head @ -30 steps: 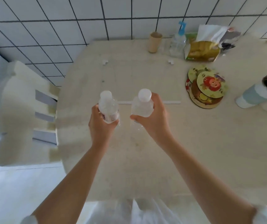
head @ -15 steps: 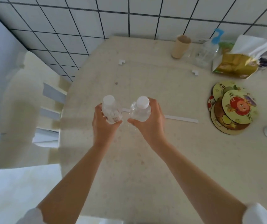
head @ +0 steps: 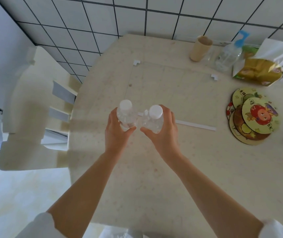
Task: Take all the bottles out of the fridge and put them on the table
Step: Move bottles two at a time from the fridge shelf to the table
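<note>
Both bottles have drifted a little toward the frame's centre over the table. Left hand wraps the left bottle, right hand wraps the right bottle, fingers curled tight, both upright, just beside each other.

Bare forearms — white sleeves

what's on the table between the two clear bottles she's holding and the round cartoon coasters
In the head view, only a thin white strip lies on the beige table between the clear white-capped bottles and the coasters.
</note>
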The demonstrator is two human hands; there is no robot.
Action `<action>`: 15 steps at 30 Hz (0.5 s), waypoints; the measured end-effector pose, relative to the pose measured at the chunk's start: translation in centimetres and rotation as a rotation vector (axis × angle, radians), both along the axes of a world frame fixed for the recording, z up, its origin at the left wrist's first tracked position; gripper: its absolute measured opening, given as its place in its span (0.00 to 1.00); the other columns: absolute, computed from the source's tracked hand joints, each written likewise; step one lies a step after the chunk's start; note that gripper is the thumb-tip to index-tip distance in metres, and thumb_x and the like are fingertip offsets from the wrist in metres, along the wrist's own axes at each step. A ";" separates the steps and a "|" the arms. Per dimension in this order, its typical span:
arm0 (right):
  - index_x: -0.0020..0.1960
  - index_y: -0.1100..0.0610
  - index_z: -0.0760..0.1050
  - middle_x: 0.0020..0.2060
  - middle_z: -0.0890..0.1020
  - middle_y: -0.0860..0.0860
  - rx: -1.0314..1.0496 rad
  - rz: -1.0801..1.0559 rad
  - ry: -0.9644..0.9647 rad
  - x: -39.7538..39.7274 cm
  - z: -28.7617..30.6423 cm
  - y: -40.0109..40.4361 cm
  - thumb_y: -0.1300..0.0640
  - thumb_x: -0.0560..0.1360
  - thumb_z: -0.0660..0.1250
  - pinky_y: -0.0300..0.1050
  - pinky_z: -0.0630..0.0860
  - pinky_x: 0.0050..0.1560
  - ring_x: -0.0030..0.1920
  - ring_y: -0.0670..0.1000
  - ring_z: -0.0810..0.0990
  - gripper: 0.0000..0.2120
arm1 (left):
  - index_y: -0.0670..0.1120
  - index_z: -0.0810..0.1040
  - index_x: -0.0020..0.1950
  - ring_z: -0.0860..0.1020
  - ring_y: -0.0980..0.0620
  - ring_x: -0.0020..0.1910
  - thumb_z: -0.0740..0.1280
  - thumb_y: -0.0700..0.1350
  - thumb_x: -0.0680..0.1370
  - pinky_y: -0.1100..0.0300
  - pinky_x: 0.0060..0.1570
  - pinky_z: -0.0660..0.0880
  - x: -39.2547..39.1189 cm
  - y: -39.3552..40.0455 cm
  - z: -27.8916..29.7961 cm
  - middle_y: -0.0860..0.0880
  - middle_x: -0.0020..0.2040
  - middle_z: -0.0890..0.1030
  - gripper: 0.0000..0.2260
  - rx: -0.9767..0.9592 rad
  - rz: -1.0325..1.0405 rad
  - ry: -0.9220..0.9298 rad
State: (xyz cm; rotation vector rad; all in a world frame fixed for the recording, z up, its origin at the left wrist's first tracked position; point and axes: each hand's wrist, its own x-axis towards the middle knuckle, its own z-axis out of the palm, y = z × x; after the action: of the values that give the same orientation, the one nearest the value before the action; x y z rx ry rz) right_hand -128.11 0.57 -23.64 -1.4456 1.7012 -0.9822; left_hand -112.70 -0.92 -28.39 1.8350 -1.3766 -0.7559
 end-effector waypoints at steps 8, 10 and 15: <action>0.74 0.56 0.58 0.69 0.70 0.53 0.077 -0.044 0.098 0.7 0.5 1.7 0.52 0.72 0.74 0.41 0.67 0.62 0.64 0.49 0.70 0.37 | 0.47 0.71 0.69 0.76 0.58 0.60 0.78 0.47 0.68 0.66 0.50 0.77 2.4 0.7 2.2 0.52 0.65 0.76 0.32 0.037 -0.075 0.204; 0.74 0.59 0.58 0.69 0.70 0.53 0.072 -0.063 0.127 0.5 0.9 2.4 0.54 0.74 0.71 0.35 0.63 0.60 0.62 0.46 0.70 0.35 | 0.48 0.71 0.69 0.77 0.57 0.58 0.76 0.46 0.71 0.65 0.49 0.78 3.0 1.1 3.0 0.53 0.66 0.75 0.28 0.041 -0.099 0.209; 0.73 0.58 0.62 0.66 0.74 0.53 0.057 -0.190 0.100 0.8 1.9 6.2 0.57 0.76 0.68 0.51 0.69 0.66 0.67 0.52 0.71 0.28 | 0.50 0.75 0.63 0.79 0.62 0.49 0.70 0.42 0.76 0.72 0.40 0.75 4.5 4.1 4.3 0.54 0.61 0.77 0.16 0.023 -0.154 0.209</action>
State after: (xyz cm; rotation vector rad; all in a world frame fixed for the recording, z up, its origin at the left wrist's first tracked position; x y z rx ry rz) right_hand -127.31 6.76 -21.73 -1.3347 1.9519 -0.9667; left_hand -108.18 3.15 -24.11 1.6284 -1.3867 -1.0169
